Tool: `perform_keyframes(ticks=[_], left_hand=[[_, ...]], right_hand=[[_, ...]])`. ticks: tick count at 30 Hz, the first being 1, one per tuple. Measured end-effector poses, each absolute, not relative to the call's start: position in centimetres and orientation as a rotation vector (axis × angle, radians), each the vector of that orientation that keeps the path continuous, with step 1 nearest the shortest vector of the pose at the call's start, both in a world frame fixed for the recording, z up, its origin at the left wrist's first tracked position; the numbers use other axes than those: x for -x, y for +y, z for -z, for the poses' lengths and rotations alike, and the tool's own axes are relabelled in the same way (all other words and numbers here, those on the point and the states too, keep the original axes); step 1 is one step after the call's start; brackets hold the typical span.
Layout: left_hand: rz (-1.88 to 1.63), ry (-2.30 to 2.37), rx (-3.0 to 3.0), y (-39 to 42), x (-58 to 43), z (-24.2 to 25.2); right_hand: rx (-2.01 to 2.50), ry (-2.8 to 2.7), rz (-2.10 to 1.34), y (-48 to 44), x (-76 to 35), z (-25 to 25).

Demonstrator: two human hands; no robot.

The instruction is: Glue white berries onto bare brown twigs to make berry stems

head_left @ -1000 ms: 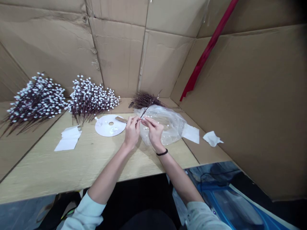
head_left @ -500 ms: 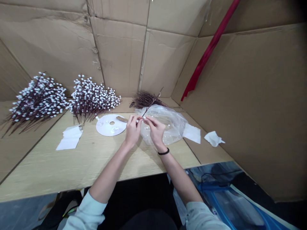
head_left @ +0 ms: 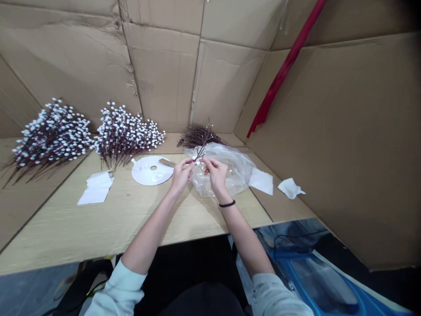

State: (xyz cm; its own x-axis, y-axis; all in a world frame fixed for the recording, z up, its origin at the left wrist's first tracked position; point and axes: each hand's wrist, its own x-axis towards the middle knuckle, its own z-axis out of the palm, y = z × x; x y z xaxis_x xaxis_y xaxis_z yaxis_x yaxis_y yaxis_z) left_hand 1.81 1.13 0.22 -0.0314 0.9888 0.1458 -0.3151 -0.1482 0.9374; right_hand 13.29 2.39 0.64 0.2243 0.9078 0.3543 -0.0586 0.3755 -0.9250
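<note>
While our left hand point(head_left: 180, 176) is pinching a brown twig point(head_left: 200, 151) near the plastic bag point(head_left: 241, 172) on the tabletop point(head_left: 128, 226), our right hand point(head_left: 217, 174) is hovering beside the twig, though we cannot tell whether its grip is closed.

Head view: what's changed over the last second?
The right hand has drawn slightly rightward from the left hand, opening a gap between them; whether it let anything go is unclear. The twig in the left hand now stands more upright. White-budded bunches, white disc and plastic bag stayed put.
</note>
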Motion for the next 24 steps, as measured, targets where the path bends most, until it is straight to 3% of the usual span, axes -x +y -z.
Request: perform_keyframes(ticks=[24], left_hand=[[-1.505, 1.005, -1.122, 1.05, -1.75, -0.39]], right_hand=[[0.970, -1.340, -0.841, 1.73, -12.81, -0.67]])
